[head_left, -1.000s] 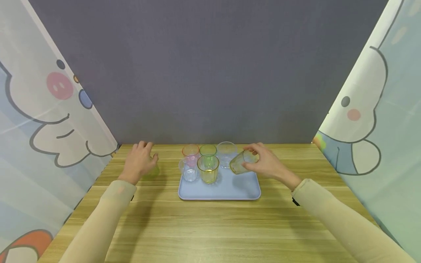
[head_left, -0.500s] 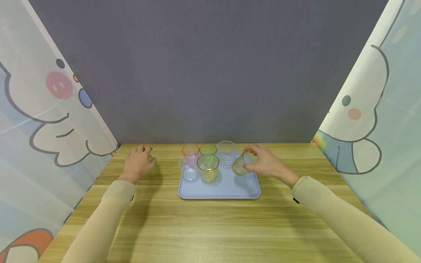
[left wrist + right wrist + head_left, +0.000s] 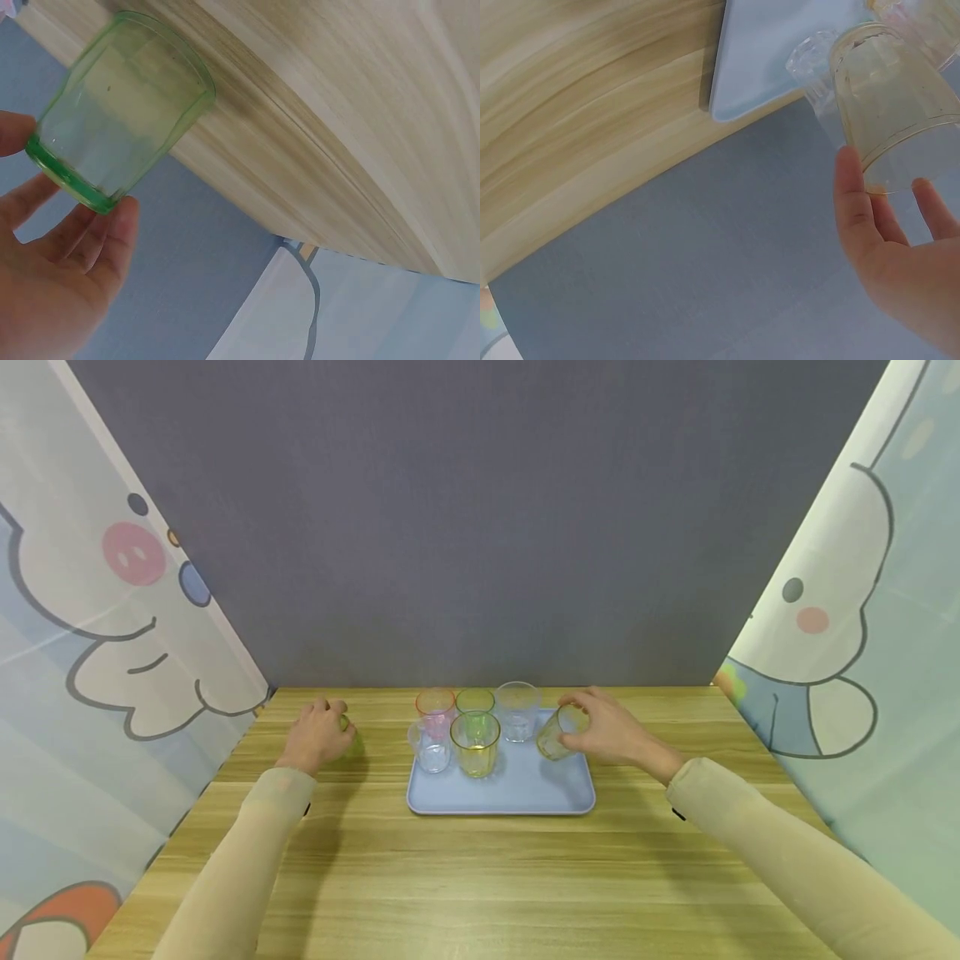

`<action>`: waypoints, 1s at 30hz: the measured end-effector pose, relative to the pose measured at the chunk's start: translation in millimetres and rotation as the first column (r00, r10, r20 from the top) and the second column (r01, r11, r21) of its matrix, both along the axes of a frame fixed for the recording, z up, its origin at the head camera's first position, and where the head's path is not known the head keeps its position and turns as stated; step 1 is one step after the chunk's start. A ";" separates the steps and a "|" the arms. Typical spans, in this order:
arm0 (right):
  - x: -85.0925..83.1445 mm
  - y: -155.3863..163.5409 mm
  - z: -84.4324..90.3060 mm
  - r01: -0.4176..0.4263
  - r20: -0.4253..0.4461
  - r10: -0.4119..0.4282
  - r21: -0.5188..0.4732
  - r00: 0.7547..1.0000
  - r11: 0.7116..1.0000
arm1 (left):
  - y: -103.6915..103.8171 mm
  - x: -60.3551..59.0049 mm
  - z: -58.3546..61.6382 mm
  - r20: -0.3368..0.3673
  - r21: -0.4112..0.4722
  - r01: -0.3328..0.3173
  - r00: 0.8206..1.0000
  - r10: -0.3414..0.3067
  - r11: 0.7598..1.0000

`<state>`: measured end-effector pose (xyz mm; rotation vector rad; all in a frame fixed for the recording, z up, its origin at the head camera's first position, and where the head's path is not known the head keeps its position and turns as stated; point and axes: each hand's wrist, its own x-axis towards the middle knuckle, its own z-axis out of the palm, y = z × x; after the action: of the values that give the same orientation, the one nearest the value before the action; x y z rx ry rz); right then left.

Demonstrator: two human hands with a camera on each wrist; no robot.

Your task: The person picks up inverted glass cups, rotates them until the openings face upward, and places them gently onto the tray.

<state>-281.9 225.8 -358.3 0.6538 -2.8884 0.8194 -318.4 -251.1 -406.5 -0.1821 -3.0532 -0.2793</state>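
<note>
My left hand [image 3: 336, 727] rests on the table left of the tray, fingers curled over a green glass [image 3: 346, 724] that is mostly hidden there. In the left wrist view the green glass [image 3: 120, 112] shows its thick end between my left hand's [image 3: 67, 174] fingers [image 3: 112, 225], the other end at the wood. My right hand [image 3: 576, 727] grips a pale yellow glass [image 3: 557, 739], slightly tilted, over the right rear of the light blue tray [image 3: 525, 797]. In the right wrist view this glass [image 3: 892, 90] sits at my right hand's [image 3: 885, 178] fingertips [image 3: 851, 195].
On the tray stand a pink glass [image 3: 435, 707], a green one [image 3: 474, 701], a clear one [image 3: 517, 710], a small clear one [image 3: 431, 753] and a yellow one [image 3: 474, 745]. A grey wall closes the table's [image 3: 480, 877] far edge; printed curtains flank both sides.
My right hand has brought the pale yellow glass down and more upright toward the tray's right rear. My left hand has sunk lower over the green glass.
</note>
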 end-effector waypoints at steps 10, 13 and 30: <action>-4.6 0.1 4.8 0.005 -0.029 -0.004 0.052 1.000 0.999 | 2.1 -1.9 2.6 0.011 0.010 0.021 1.000 -0.021 1.000; -6.6 -1.0 5.9 0.010 -0.027 -0.009 0.064 1.000 0.998 | 3.8 -0.9 4.8 0.029 0.023 0.015 0.999 -0.015 1.000; -13.4 -10.1 10.1 0.035 -0.027 -0.034 0.073 0.999 0.997 | 8.1 1.0 13.1 0.101 0.055 -0.030 0.995 0.024 0.998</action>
<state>-295.3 215.7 -348.1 0.6146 -2.9097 0.6984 -317.4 -243.0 -393.4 -0.1270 -3.1398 -0.3835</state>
